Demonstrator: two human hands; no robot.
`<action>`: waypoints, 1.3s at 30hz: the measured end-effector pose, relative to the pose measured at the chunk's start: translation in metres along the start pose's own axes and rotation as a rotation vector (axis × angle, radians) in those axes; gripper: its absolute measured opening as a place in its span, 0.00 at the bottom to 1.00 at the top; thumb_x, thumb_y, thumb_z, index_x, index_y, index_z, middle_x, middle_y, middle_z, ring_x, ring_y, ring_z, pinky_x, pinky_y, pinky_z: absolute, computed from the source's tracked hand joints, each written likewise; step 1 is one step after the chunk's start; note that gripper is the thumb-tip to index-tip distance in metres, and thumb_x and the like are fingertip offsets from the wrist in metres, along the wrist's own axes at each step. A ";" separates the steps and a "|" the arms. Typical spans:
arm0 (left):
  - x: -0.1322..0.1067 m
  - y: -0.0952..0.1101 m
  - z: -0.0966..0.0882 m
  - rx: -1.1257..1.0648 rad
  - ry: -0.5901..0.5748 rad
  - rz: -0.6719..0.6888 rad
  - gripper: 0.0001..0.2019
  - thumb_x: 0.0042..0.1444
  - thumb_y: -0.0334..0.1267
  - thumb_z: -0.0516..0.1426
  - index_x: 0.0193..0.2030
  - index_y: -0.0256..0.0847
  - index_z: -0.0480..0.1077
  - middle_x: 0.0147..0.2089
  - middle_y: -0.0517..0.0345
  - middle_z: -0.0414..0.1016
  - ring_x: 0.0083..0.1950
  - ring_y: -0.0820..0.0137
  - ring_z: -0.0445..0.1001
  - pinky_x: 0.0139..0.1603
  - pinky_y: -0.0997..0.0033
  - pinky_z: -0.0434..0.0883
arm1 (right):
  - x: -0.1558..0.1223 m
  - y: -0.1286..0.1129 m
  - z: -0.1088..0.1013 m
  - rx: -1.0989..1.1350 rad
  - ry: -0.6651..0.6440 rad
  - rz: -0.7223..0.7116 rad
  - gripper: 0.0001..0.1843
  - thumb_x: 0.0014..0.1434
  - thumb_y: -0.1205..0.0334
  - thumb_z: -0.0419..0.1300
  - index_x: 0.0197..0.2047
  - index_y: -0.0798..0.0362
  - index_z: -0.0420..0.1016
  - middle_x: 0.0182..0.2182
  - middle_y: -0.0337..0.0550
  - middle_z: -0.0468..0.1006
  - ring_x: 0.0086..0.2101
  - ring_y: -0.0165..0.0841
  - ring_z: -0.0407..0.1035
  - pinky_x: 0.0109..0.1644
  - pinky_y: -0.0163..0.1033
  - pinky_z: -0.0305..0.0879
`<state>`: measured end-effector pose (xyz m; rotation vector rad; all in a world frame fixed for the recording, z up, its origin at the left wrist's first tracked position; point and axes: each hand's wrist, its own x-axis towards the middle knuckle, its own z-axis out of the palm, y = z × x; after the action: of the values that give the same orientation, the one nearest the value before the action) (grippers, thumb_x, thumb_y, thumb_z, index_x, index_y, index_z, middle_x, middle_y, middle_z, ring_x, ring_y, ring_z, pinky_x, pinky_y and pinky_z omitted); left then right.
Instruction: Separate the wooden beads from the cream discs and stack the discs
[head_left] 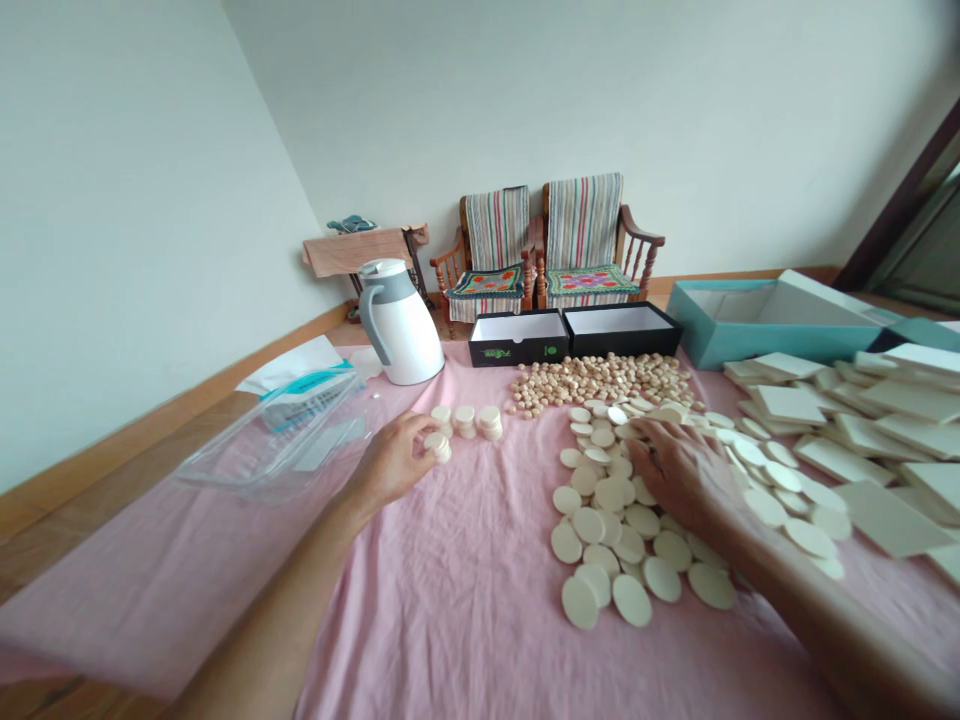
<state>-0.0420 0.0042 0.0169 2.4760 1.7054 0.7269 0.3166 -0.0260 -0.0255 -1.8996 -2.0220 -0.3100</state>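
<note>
Head view, the only one. Pink cloth [487,590] spread over the surface, rumpled in long folds. Pale round discs in two states: a loose, overlapping pile [610,494] in front of the right hand [686,470], and short stacks to the left. Three stand in a back row [465,422]; a fourth, the near stack [438,448], sits just in front of the leftmost.

On placement: the gap between stacks and pile probably keeps counted-looking columns from mixing with loose pieces. Beads [600,378] lie behind the pile, square tiles [892,515] to its right; each kind keeps mostly to its own patch, likely for easy telling apart. The white jug [412,340] stands behind the stacks, seemingly out of reach of an elbow.

Pose: left forearm slants in from the lower edge, the left hand [394,458] turned sideways, thumb and fingers closed about the near stack, a grip that would suit keeping the column together. Right forearm comes in from the lower right corner; palm down, knuckles raised, fingers bent over the discs. Fingertips hidden; cannot tell whether they hold a disc.
</note>
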 end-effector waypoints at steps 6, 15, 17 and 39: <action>-0.004 0.030 0.003 -0.135 0.026 0.115 0.10 0.53 0.30 0.53 0.41 0.40 0.71 0.41 0.56 0.74 0.38 0.71 0.71 0.40 0.71 0.69 | 0.000 0.000 0.000 0.019 0.014 -0.007 0.19 0.62 0.54 0.45 0.50 0.52 0.69 0.46 0.49 0.75 0.45 0.42 0.67 0.46 0.46 0.56; -0.029 0.111 0.025 -0.288 -0.418 0.476 0.11 0.55 0.37 0.57 0.46 0.38 0.69 0.43 0.52 0.72 0.45 0.67 0.70 0.48 0.67 0.68 | 0.000 -0.001 -0.002 0.018 -0.003 0.000 0.19 0.62 0.54 0.45 0.50 0.52 0.69 0.45 0.48 0.75 0.44 0.42 0.67 0.46 0.46 0.55; -0.032 0.118 0.035 -0.268 -0.394 0.427 0.14 0.51 0.40 0.61 0.42 0.38 0.68 0.40 0.53 0.71 0.43 0.66 0.70 0.45 0.66 0.69 | 0.000 0.000 -0.002 0.022 0.004 -0.008 0.20 0.63 0.54 0.44 0.50 0.52 0.69 0.45 0.49 0.75 0.44 0.42 0.67 0.46 0.46 0.55; 0.007 -0.001 -0.010 0.013 0.017 -0.030 0.12 0.45 0.31 0.54 0.39 0.41 0.70 0.40 0.57 0.74 0.39 0.67 0.72 0.43 0.68 0.68 | -0.001 0.000 0.001 0.000 0.010 -0.015 0.21 0.62 0.54 0.44 0.50 0.53 0.69 0.46 0.49 0.75 0.45 0.43 0.67 0.48 0.47 0.57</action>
<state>-0.0450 0.0080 0.0282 2.4539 1.7547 0.7389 0.3168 -0.0263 -0.0262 -1.8799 -2.0302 -0.3223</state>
